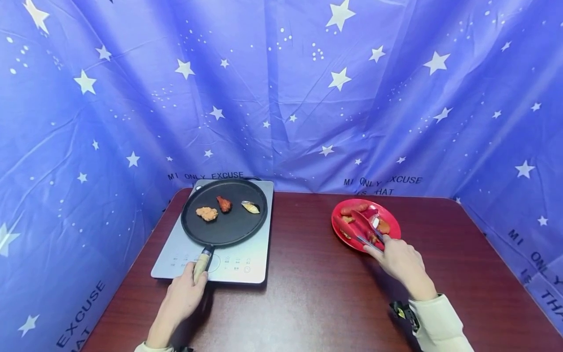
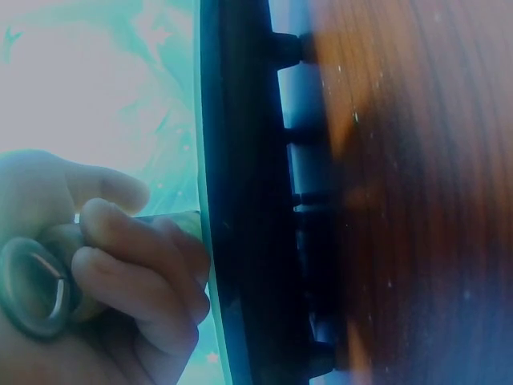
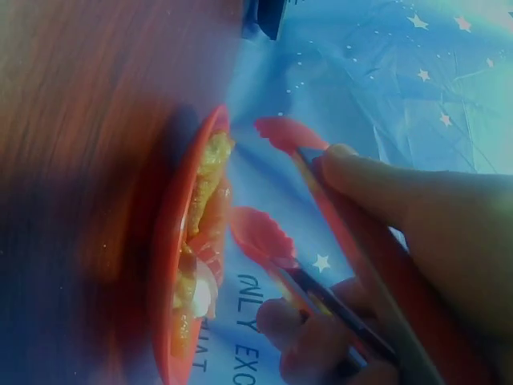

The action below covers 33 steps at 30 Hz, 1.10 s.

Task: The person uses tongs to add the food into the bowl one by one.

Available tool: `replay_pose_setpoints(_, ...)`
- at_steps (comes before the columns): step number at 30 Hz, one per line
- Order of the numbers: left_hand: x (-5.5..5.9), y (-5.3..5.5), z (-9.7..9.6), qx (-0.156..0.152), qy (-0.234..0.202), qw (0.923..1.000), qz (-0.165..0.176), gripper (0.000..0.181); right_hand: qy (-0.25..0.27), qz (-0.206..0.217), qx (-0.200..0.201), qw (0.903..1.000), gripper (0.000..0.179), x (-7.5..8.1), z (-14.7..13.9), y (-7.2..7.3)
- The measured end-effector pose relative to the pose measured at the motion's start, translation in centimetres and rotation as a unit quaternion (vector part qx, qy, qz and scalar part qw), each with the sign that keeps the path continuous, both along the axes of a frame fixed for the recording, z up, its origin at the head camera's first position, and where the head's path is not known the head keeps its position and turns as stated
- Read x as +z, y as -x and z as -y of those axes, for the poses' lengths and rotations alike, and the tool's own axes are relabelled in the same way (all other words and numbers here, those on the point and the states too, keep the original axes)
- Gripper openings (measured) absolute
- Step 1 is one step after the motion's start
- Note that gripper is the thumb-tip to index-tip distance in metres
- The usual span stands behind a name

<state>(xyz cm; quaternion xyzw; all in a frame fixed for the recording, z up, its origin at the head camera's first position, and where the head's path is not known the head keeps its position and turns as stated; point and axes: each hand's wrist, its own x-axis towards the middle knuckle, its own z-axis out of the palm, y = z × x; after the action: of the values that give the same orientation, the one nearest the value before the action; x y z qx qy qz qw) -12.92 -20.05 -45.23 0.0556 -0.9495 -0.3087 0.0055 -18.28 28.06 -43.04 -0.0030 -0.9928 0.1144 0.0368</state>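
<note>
My left hand (image 1: 181, 297) grips the wooden handle (image 1: 202, 264) of a flat black pan (image 1: 228, 230). On the pan lie a breaded fried piece (image 1: 206, 213), a browned drumstick (image 1: 224, 204) and a mussel-like shell piece (image 1: 250, 208). In the right wrist view, my right hand (image 3: 345, 321) holds metal tongs with red tips (image 3: 264, 239), thumb on one arm and fingers on the other. The tips stand apart above a red plate (image 3: 164, 313), with nothing between them. Sausage-like (image 1: 354, 209) and other food pieces sit on this plate, partly hidden by the tongs.
Under the pan is a silver induction cooker (image 1: 259, 254) with touch controls, at the left of the dark red wooden table (image 1: 303, 274). A blue curtain (image 1: 290, 137) with white stars hangs along the back and both sides. A dark cable (image 1: 250, 178) shows behind the cooker.
</note>
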Motion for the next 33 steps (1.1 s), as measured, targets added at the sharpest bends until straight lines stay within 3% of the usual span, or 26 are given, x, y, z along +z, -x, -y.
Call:
replay_pose_setpoints(7, -0.25, -0.02, 0.09, 0.003, -0.007, 0.9999, 0.011, 0.028, -0.031, 0.009, -0.001, 0.9995, 0.063, -0.03, 0.17, -0.08)
replay_pose_setpoints(22, 0.14, 0.27, 0.16, 0.001, -0.001, 1.0, 0.01, 0.029, -0.04, 0.004, 0.002, 0.9992, 0.044, -0.27, 0.34, -0.3)
replay_pose_setpoints(33, -0.09, 0.2, 0.24, 0.002, -0.002, 1.0, 0.008, 0.029, -0.042, -0.031, 0.027, 0.9982, 0.034, 0.4, -0.34, -0.66)
